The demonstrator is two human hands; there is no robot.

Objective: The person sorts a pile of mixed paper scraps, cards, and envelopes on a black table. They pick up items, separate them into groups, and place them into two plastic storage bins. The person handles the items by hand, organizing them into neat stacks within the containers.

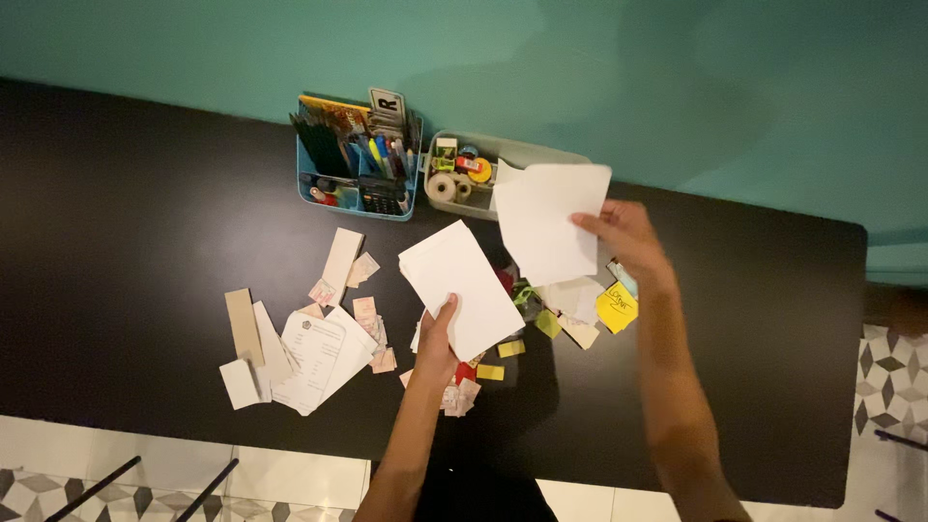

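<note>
My left hand (437,346) grips a stack of white paper sheets (462,286) by its near edge, held above the black table (145,242). My right hand (628,235) pinches a single white sheet (546,217) by its right edge, lifted over the grey bin (527,153). Under and between the hands lies a scatter of small notes: yellow sticky notes (615,309), small yellow tabs (510,348), red and pink scraps (462,387).
A blue organiser (360,159) with pens, markers and a calculator stands at the back beside the grey bin with tape rolls (447,186). Left of my hands lie printed sheets (314,362), tan card strips (244,327) and small slips. A teal wall rises behind; tiled floor lies below.
</note>
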